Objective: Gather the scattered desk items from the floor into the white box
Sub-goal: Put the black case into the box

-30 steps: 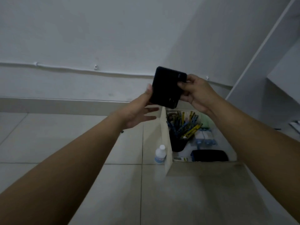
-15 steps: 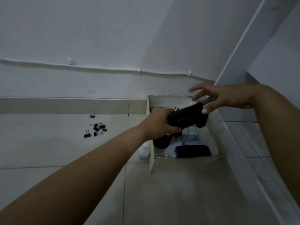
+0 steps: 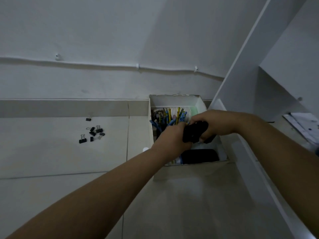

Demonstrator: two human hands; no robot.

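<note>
The white box stands on the floor against the wall. Both hands hold a flat black case over the box's middle: my left hand grips its near left end, my right hand covers its far right side. Inside the box a black cup of blue and yellow pens stands at the back left, with a stack of white discs behind it. A second black pouch lies at the box's near end. Several black binder clips lie scattered on the tiles to the left.
A white bottle cap peeks out just left of the box, mostly hidden by my left forearm. A white shelf unit rises at the right, with papers on a lower surface. A grey skirting board runs along the wall.
The black case came down from chest height into the box opening. My right hand, open half a second ago, has closed back onto the case. The view tilted down and left, revealing the clips.
</note>
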